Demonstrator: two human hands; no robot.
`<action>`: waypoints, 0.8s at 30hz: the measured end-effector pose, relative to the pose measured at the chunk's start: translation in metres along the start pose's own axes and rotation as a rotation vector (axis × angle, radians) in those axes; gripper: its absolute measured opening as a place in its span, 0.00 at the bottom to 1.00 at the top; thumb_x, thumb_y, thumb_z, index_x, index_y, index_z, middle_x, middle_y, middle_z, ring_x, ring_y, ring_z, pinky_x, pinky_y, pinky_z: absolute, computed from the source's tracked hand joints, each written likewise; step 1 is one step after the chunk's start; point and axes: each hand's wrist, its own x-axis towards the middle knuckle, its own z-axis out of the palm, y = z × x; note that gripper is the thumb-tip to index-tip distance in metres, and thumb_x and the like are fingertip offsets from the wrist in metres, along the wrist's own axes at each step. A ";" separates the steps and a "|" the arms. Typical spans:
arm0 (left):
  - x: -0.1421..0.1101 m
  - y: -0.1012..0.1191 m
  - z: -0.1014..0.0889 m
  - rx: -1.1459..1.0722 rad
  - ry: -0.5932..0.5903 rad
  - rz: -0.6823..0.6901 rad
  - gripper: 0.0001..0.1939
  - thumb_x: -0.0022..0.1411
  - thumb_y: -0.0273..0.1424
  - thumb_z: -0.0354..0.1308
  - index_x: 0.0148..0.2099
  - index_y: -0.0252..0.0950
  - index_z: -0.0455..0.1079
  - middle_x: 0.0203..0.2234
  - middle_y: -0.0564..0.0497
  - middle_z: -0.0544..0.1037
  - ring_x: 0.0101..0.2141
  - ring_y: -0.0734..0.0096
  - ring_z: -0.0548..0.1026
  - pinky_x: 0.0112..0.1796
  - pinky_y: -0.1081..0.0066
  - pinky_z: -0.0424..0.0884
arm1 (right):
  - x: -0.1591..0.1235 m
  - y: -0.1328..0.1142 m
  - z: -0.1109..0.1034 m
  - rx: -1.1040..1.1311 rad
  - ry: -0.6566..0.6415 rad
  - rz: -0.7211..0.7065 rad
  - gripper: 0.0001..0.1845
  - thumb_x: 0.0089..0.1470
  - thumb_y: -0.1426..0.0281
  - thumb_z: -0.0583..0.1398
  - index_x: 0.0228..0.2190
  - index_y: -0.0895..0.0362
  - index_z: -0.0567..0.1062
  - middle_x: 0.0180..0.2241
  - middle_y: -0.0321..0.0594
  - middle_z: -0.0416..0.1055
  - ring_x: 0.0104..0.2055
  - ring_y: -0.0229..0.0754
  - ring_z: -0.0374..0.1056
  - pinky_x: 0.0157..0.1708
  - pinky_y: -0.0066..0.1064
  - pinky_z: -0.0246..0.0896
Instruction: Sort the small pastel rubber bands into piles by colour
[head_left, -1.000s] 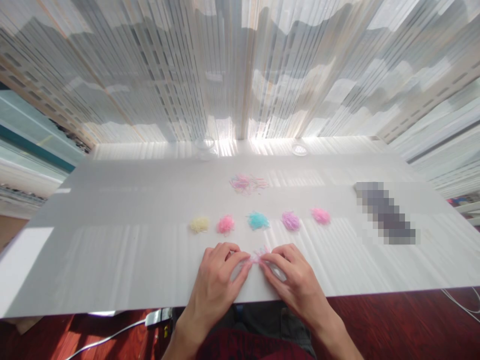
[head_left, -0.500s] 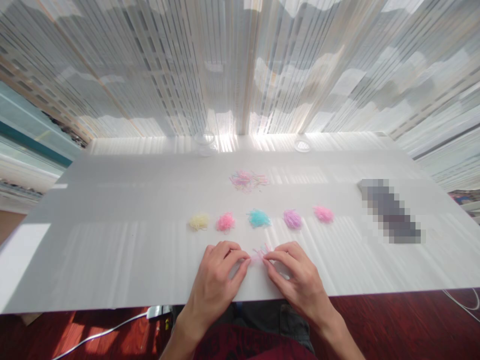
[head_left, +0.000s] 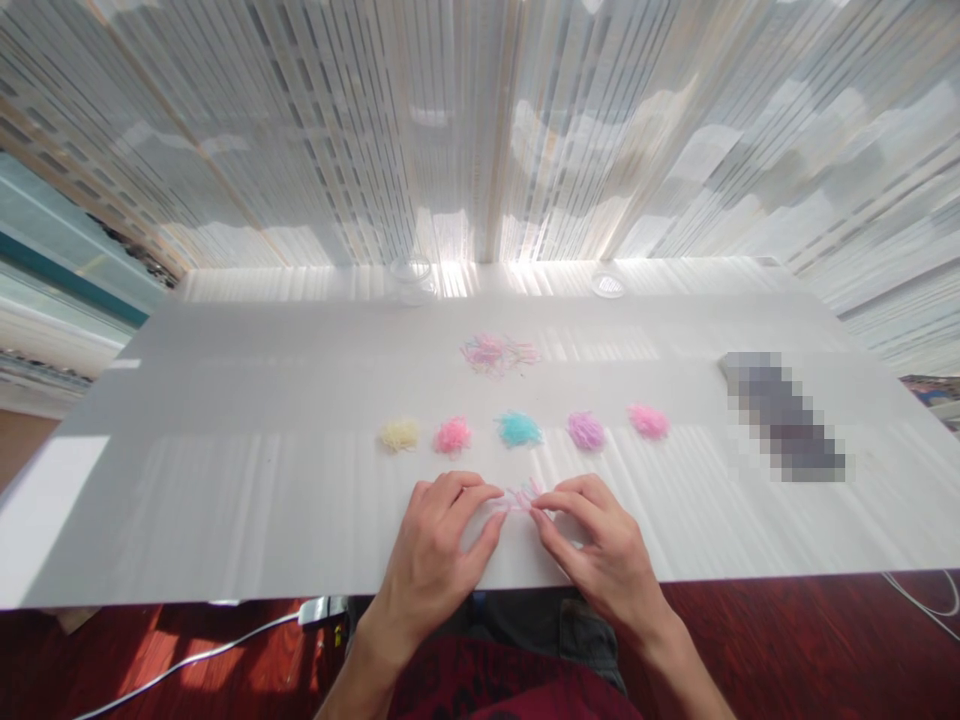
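Observation:
Near the table's front edge, a small bunch of thin pink, lilac and bluish strands (head_left: 519, 496) lies between my hands. My left hand (head_left: 444, 530) is at its left side, thumb and index finger a little apart, the tips close to the strands. My right hand (head_left: 600, 530) pinches the right end of the bunch between thumb and index finger, on what looks like a pink strand. Sorted piles of such strands lie in a row just beyond: yellow (head_left: 399, 434), coral pink (head_left: 453, 435), turquoise (head_left: 520, 429), purple (head_left: 586, 431) and pink (head_left: 648, 421).
A mixed pastel pile (head_left: 498, 353) lies farther back on the white table (head_left: 247, 400). At the back edge stand a clear jar (head_left: 412, 285) and a clear round lid (head_left: 608, 286). A blurred-out dark object (head_left: 787, 415) lies at the right. Striped curtains (head_left: 465, 130) hang behind.
My left thumb and index finger have parted from their pinch. My right hand keeps its pinch at the strands. The view has shifted slightly; the piles have not moved.

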 end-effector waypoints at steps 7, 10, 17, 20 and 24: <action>0.005 0.007 0.007 -0.033 0.030 0.063 0.09 0.73 0.27 0.56 0.49 0.41 0.77 0.41 0.49 0.79 0.35 0.68 0.74 0.40 0.64 0.67 | 0.002 -0.002 -0.002 0.025 0.019 0.011 0.04 0.63 0.73 0.64 0.38 0.52 0.80 0.33 0.39 0.73 0.35 0.42 0.73 0.35 0.32 0.72; 0.005 0.006 0.008 -0.046 0.058 0.050 0.08 0.73 0.26 0.57 0.47 0.40 0.77 0.40 0.50 0.79 0.34 0.69 0.73 0.40 0.65 0.67 | 0.003 -0.005 -0.005 0.049 0.023 0.024 0.04 0.61 0.73 0.64 0.37 0.53 0.80 0.33 0.38 0.73 0.34 0.41 0.73 0.34 0.31 0.71; 0.001 0.001 0.007 -0.110 0.083 0.029 0.09 0.71 0.24 0.59 0.48 0.40 0.77 0.40 0.50 0.78 0.37 0.68 0.73 0.40 0.67 0.69 | 0.009 0.008 -0.035 0.008 0.206 0.052 0.04 0.60 0.73 0.65 0.37 0.52 0.81 0.33 0.36 0.73 0.32 0.39 0.68 0.32 0.31 0.66; 0.001 0.000 0.006 -0.136 0.105 0.060 0.09 0.70 0.22 0.60 0.48 0.40 0.77 0.40 0.50 0.78 0.38 0.69 0.73 0.40 0.69 0.70 | 0.016 0.032 -0.061 -0.140 0.445 0.118 0.02 0.60 0.71 0.66 0.37 0.53 0.80 0.33 0.36 0.73 0.31 0.39 0.65 0.34 0.33 0.65; 0.004 0.000 0.005 -0.157 0.102 0.105 0.08 0.70 0.22 0.60 0.47 0.39 0.77 0.39 0.50 0.78 0.38 0.70 0.74 0.39 0.70 0.71 | 0.023 0.063 -0.089 -0.339 0.612 0.226 0.05 0.59 0.66 0.66 0.34 0.55 0.81 0.31 0.37 0.74 0.29 0.39 0.63 0.35 0.35 0.65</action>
